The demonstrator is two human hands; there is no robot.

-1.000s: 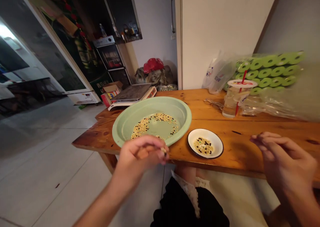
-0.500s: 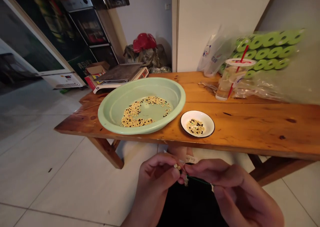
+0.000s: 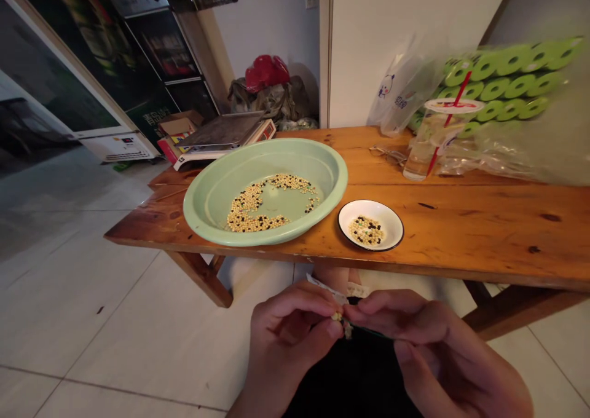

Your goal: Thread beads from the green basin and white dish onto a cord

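Over my lap, my left hand (image 3: 291, 335) pinches a small cluster of pale and dark beads (image 3: 337, 316) between thumb and fingers. My right hand (image 3: 440, 338) is closed on a thin green cord (image 3: 374, 331), which runs across to the beads. Its fingertips touch the cluster from the right, and the fingers partly cover it. On the table just beyond stands a white dark-rimmed dish (image 3: 393, 220) with cream, black and a few green beads. To its left, a large pale green basin (image 3: 318, 160) holds many loose cream and black beads.
The wooden table (image 3: 479, 233) has its near edge just beyond my hands. A flat scale (image 3: 225, 132) stands behind the basin. At the right back are a cup (image 3: 421, 153) with a red straw, glasses (image 3: 389, 153), and plastic-wrapped green rolls (image 3: 511, 89).
My fingertips have drawn closer together around the bead cluster, so less of it shows. The view has shifted slightly; the dish and basin stay where they stood.
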